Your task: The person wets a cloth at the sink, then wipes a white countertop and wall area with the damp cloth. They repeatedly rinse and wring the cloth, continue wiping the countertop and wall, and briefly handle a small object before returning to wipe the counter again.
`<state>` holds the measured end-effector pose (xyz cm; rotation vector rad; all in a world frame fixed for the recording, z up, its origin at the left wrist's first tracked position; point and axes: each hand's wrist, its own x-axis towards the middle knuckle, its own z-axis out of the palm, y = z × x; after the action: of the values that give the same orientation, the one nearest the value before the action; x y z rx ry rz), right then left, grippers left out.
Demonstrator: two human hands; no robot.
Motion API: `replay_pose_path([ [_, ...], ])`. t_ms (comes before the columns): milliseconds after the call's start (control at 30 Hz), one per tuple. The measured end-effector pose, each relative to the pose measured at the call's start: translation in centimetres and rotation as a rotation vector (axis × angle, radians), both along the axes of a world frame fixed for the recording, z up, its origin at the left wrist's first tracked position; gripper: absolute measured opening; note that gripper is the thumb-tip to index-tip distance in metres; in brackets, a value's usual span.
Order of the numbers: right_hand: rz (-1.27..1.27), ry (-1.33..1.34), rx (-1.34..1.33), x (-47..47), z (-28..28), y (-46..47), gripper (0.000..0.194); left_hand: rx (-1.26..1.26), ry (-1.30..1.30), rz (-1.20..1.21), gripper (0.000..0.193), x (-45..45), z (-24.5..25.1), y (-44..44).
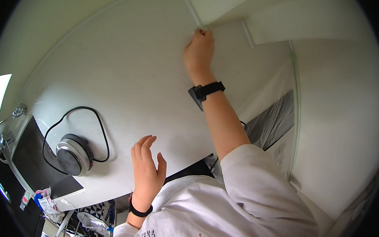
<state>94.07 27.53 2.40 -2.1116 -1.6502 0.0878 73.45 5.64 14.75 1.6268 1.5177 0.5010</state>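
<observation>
My right hand [200, 52] reaches far forward, its fingers curled at the lower end of a narrow white strip [190, 6]. A small dark spot shows at the fingertips, but the hand hides whether they hold anything. A black band with a dark device [202, 93] is strapped on that wrist. My left hand [147, 163] is raised over the near part of a white surface [141, 82], fingers apart and holding nothing. To its left stands a small round electric hot plate [73, 156], its black cord [102, 123] looped on the surface.
Metal valves [19, 110] and a hose line the left side, beside a dark panel [32, 151]. A crumpled cloth [50, 205] hangs near the lower-left edge. Clear plastic film [274, 119] covers something grey at right. A rack [95, 228] with packages stands below.
</observation>
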Motion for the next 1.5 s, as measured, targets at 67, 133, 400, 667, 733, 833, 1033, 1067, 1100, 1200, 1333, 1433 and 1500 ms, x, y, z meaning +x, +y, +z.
replay_pose_path([
  [67,-0.043,0.013,-0.087,-0.6,0.3,0.8,0.020,0.005,0.010,0.017,0.047,-0.8,0.4,-0.2],
  [133,-0.068,0.009,-0.166,-1.4,0.3,1.7,0.018,0.002,0.022,0.037,0.047,-1.9,0.7,-0.4],
  [400,0.052,-0.217,-0.307,-2.8,-0.9,10.4,0.009,0.014,0.076,0.134,0.047,-5.1,1.1,-0.8],
  [667,0.063,-0.450,-0.291,-5.1,-1.5,18.1,0.014,-0.030,0.104,0.263,0.048,-8.1,1.4,-0.6],
  [733,0.049,-0.459,-0.328,-5.5,-1.3,19.0,0.014,-0.035,0.096,0.264,0.048,-8.5,1.2,0.0],
  [833,0.003,-0.310,-0.415,-5.5,-1.4,20.0,0.014,-0.019,0.075,0.258,0.048,-8.8,1.2,0.7],
  [1033,-0.142,-0.089,-0.061,-4.8,-4.4,20.4,0.013,-0.033,0.025,0.254,0.048,-9.5,1.2,1.6],
  [1067,-0.137,-0.077,-0.074,-5.4,-4.9,20.1,0.016,-0.037,0.029,0.245,0.048,-9.7,1.2,1.6],
  [1100,-0.148,-0.068,-0.118,-6.0,-5.1,20.0,0.020,-0.048,0.027,0.241,0.048,-9.8,1.3,1.7],
  [1200,-0.017,0.213,0.180,-9.4,-5.3,18.0,0.020,-0.064,0.029,0.227,0.049,-9.8,1.4,1.9],
  [1333,0.042,0.329,0.108,-15.8,-3.9,15.6,0.014,-0.029,0.057,0.201,0.050,-9.3,1.8,2.4],
  [1433,0.073,0.367,0.006,-20.4,-2.7,13.7,0.017,-0.011,0.040,0.203,0.051,-8.9,2.4,2.1],
  [1500,0.191,0.231,0.030,-23.9,-1.8,12.3,0.010,0.002,0.055,0.238,0.048,-9.2,3.0,1.2],
])
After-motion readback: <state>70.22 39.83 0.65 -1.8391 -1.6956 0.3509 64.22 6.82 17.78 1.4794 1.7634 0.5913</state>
